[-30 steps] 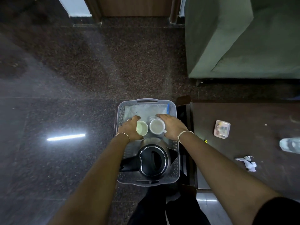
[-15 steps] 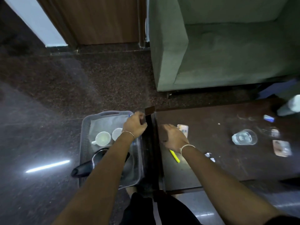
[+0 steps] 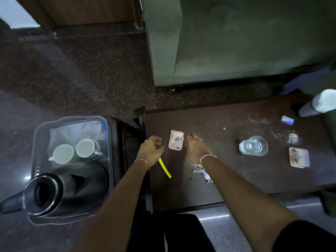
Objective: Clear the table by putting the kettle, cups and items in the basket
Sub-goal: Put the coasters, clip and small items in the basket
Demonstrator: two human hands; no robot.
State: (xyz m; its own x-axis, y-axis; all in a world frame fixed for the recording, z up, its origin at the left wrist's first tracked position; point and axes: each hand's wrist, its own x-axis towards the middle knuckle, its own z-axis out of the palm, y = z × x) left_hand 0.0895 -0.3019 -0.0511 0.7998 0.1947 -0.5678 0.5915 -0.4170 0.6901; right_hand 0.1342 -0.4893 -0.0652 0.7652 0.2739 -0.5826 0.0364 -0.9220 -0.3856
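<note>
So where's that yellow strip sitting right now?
In the head view the yellow strip lies on the dark table near its left edge, just below the left hand, left of the torn paper scraps.

Wide bare lane on the desk (image 3: 214, 188) between the small pink tray (image 3: 176, 142) and the glass (image 3: 253, 145), nothing standing there. The tray itself is boxed in, with the left hand (image 3: 150, 150) just beside 1 edge and the right hand (image 3: 196, 148) just beside the other. A yellow strip (image 3: 165, 170) runs out from under the left wrist, and a torn wrapper (image 3: 205, 174) sits near the right wrist. The far right is crowded with the glass, a square coaster (image 3: 299, 157), a blue sachet (image 3: 287, 120) and a bottle (image 3: 320, 103). In the basket (image 3: 36, 142), 2 cups (image 3: 63, 154) and the kettle (image 3: 45, 195) fill most of it, leaving room only at the far end.
</note>
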